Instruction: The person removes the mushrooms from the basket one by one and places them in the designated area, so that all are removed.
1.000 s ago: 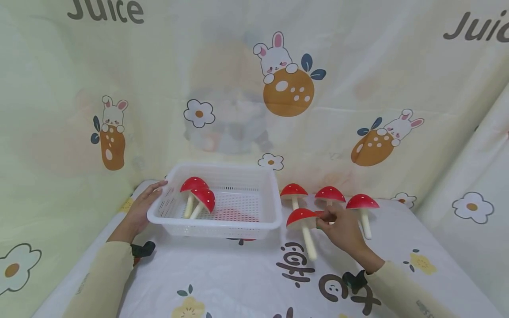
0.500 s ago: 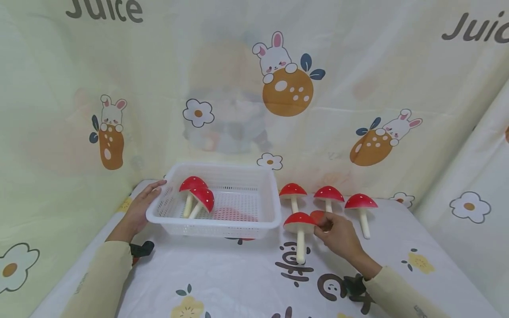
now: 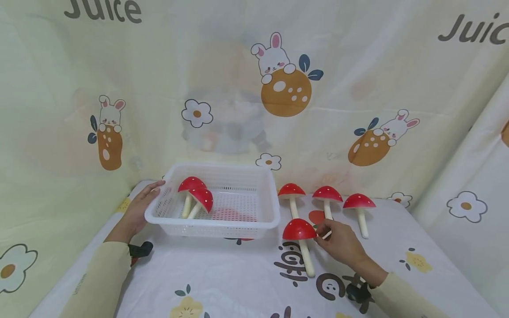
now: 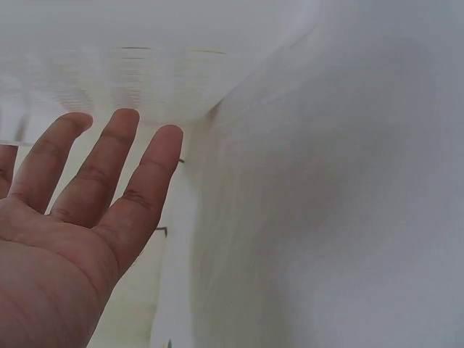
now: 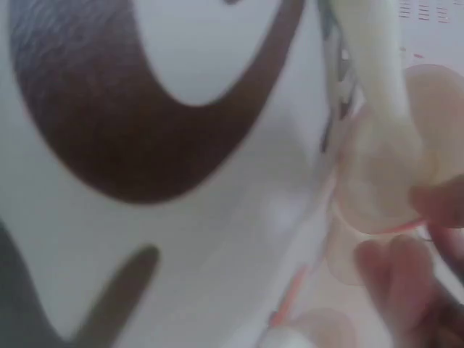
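Head view: a red-capped toy mushroom [image 3: 299,236] is pinched at the cap edge by the right hand [image 3: 341,241], just right of the white basket [image 3: 254,225], its stem slanting down to the printed tablecloth [image 3: 222,278]. The basket's left rim is touched by the flat, straight-fingered left hand [image 3: 139,211], nothing gripped. Two mushrooms [image 3: 195,198] lie inside the basket.

Red white-dotted mushroom [image 3: 299,229] w/ cream stem; white basket [image 3: 216,227]; cream rabbit-print cloth [image 3: 238,282].
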A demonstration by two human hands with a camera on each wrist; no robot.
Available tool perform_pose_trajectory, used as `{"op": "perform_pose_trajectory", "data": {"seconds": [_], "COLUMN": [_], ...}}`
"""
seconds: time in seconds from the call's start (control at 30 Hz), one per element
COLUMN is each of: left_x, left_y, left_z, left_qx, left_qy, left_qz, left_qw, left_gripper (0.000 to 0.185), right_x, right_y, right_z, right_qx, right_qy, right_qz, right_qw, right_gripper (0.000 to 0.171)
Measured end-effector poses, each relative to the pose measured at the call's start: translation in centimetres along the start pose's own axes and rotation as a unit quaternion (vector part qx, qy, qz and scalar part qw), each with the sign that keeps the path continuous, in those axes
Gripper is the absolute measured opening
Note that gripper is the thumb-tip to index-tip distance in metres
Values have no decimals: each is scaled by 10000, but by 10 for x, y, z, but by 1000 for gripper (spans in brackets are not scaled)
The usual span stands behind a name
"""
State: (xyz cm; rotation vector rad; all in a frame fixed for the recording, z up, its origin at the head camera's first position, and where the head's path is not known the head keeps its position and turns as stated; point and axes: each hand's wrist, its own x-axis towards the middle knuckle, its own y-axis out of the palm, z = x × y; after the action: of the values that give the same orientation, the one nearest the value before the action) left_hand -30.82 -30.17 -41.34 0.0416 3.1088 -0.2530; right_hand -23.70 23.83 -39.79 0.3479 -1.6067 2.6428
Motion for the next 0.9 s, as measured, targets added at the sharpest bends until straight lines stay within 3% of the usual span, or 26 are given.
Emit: {"op": "perform_pose_trajectory", "data": {"seconds": [0.3, 0.47, 0.67, 0.9], "left_x": [-1, 0, 2, 1], "left_y": [1, 1, -1, 1], "left_z": [-1, -2, 0, 0], "left_qx": [-98, -70, -53, -14], "left_qy": [27, 1, -44, -41], "left_qz": [-24, 2, 2, -4], "left_qw": [9999, 10000, 10000, 10000], "left_gripper": [59, 58, 61, 61], "right_x": [-3, 0, 11, 23], "right_y": [-28, -43, -48, -32], "right_z": [12, 30, 78, 150], "right_qx": [-1011, -1167, -1091, -579], "right_qy": [-214, -362, -612, -773], "right_qz": [524, 390, 175, 512], "right_qw": [9933, 9917, 9920, 9940], "right_gripper": [29, 28, 33, 21]}}
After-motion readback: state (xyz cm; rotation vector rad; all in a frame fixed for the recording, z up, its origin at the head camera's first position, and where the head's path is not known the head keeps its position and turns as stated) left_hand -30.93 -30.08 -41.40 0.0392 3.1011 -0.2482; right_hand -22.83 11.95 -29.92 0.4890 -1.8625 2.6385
